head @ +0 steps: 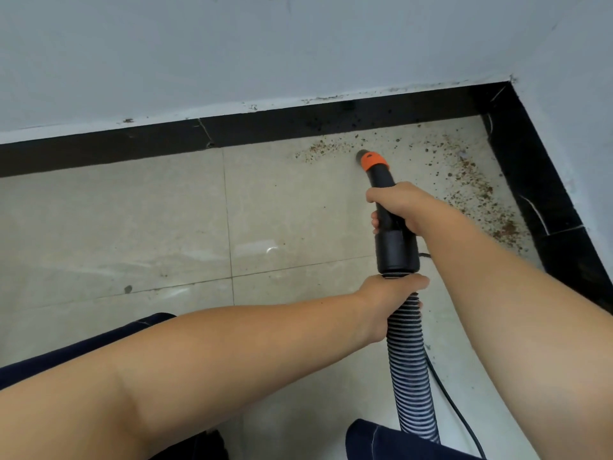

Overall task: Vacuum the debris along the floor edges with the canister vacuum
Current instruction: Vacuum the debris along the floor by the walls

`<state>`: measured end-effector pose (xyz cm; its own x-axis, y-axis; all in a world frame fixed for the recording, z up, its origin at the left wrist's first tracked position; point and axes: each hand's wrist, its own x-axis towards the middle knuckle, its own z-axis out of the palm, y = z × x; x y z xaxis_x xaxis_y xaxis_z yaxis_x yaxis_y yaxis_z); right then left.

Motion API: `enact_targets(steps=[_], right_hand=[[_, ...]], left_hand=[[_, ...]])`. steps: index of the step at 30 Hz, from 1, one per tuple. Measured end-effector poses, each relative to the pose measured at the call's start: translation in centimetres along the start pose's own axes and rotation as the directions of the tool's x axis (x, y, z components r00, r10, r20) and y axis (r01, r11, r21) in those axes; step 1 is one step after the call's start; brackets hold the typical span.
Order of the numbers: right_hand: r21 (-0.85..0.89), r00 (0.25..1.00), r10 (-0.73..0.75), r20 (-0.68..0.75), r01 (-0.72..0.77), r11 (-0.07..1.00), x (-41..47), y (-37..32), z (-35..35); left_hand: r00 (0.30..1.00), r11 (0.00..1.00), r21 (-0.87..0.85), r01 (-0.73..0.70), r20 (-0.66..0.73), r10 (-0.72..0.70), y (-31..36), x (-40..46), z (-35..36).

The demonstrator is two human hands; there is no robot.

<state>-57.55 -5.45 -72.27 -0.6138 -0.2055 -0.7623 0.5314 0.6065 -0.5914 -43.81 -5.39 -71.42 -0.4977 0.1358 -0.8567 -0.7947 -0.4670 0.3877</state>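
Note:
A black vacuum nozzle with an orange collar [374,162] points at the tiled floor close to the far black skirting [298,122]. My right hand [403,205] grips the black nozzle tube [396,250] just behind the collar. My left hand [389,297] grips the ribbed grey hose [413,386] where it joins the tube. Brown debris [323,148] lies scattered just left of the nozzle tip along the far skirting. More brown crumbs [477,184] run along the right-hand skirting into the corner. The canister is out of view.
Grey walls meet at a corner [510,83] at the upper right, edged by black skirting [537,194]. A thin black cable [454,406] trails beside the hose. My knees in dark trousers [398,439] show at the bottom. Beige tiles [132,227] stretch to the left.

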Motion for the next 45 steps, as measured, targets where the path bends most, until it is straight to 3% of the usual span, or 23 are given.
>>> enact_targets(steps=[4,9,15,20,25,30,34,45], right_hand=[[0.012,0.997,0.024,-0.078,-0.023,1.000,1.0,-0.2,-3.0],[-0.053,1.000,0.001,0.011,-0.001,0.999,1.2,-1.4,-1.6],[-0.165,0.985,-0.031,0.167,0.059,0.985,1.0,-2.6,3.5],[-0.150,0.971,-0.045,0.235,0.082,0.985,0.7,-3.2,6.1],[-0.097,0.985,-0.048,0.167,0.065,0.993,1.1,-3.0,4.1],[-0.038,1.000,-0.018,0.012,0.019,0.999,2.3,-2.2,-0.4],[0.002,0.997,0.001,-0.080,-0.001,1.000,3.2,-1.9,-2.9],[-0.028,0.997,-0.034,0.070,0.036,0.999,3.2,-3.4,0.5]], left_hand=[[0.999,0.998,-0.067,0.020,0.047,-0.017,0.9,0.6,0.5],[0.999,0.990,-0.141,0.028,0.023,-0.025,1.1,0.6,0.5],[0.987,0.986,-0.140,-0.087,-0.143,0.067,-0.4,1.0,-1.4],[0.957,0.983,-0.154,-0.103,-0.283,0.056,-0.7,1.5,-2.2],[0.974,0.988,-0.122,-0.093,-0.215,0.065,-0.1,2.1,-2.0],[0.998,0.993,-0.114,-0.022,-0.067,0.014,1.3,2.4,-0.6],[0.999,0.997,-0.077,0.001,-0.033,-0.004,2.7,2.5,0.6],[0.989,0.986,-0.160,-0.054,-0.142,0.032,2.8,2.0,-1.0]])
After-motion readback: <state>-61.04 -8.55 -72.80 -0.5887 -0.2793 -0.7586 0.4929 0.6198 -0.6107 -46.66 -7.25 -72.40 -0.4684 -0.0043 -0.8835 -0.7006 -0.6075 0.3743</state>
